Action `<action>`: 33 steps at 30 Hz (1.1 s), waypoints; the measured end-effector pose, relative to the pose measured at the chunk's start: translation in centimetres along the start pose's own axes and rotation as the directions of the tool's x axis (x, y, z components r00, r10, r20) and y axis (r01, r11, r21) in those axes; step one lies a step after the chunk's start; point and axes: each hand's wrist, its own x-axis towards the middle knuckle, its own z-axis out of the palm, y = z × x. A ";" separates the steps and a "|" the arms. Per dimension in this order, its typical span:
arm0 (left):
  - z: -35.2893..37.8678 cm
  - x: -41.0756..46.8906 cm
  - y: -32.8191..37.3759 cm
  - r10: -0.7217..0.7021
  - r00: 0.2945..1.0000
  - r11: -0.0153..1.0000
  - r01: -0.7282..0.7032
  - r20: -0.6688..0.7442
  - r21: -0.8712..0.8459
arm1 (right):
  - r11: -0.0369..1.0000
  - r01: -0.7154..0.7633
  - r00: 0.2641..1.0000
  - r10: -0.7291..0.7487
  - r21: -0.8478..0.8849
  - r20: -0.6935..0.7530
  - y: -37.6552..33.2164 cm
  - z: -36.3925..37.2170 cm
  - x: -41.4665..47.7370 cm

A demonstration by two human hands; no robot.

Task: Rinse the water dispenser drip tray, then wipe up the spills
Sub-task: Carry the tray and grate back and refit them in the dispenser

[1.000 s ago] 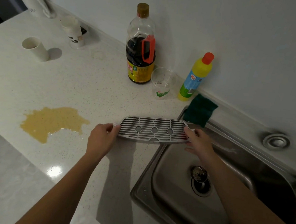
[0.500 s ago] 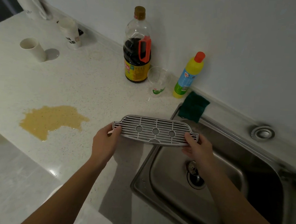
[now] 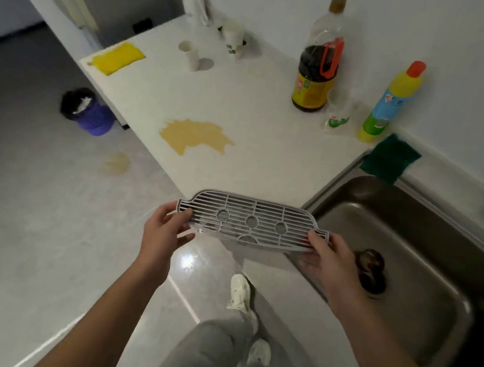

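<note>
I hold a grey slotted drip tray [image 3: 251,222] flat in the air, over the counter's front edge beside the steel sink [image 3: 419,253]. My left hand [image 3: 164,231] grips its left end and my right hand [image 3: 325,259] grips its right end. A yellowish spill [image 3: 194,136] lies on the white counter [image 3: 240,103] behind the tray. A fainter spill [image 3: 116,162] marks the floor below the counter edge. A yellow cloth [image 3: 118,58] lies at the counter's far left corner. A green sponge [image 3: 390,159] rests at the sink's back left corner.
A dark sauce bottle [image 3: 317,65], a clear cup [image 3: 339,112] and a yellow detergent bottle [image 3: 391,103] stand along the wall. Paper cups [image 3: 191,56] and a paper roll [image 3: 194,6] sit farther back. A purple bin [image 3: 87,112] stands on the floor.
The view has swung left and down, showing the floor, my legs, the bin and the yellow cloth. The tray has moved back from the sink toward the counter's front edge, still in both hands.
</note>
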 end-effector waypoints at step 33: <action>-56.1 18.9 8.6 -0.137 0.849 0.964 -0.005 -0.510 -0.267 | 0.903 0.123 0.871 0.100 -0.411 0.481 5.3 68.6 2.1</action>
